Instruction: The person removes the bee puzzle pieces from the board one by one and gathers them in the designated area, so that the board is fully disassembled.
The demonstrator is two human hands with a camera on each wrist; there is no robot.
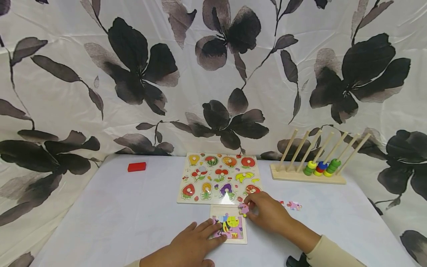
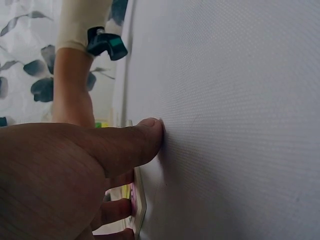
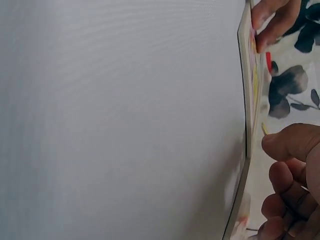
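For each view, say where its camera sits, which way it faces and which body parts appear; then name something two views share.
Head: worn on the head, facing forward and down at the puzzle tray, showing left hand and right hand.
Left wrist: worn there, facing across the white cloth past its own thumb, right arm beyond.
Right wrist: worn there, facing across the cloth; own fingers near, left fingertips beyond.
Both wrist views share the tray's edge.

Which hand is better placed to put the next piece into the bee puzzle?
Probably the right hand: it pinches a pink piece at the upper right corner of the bee puzzle. The left hand rests on the puzzle's left side, seemingly better for steadying.
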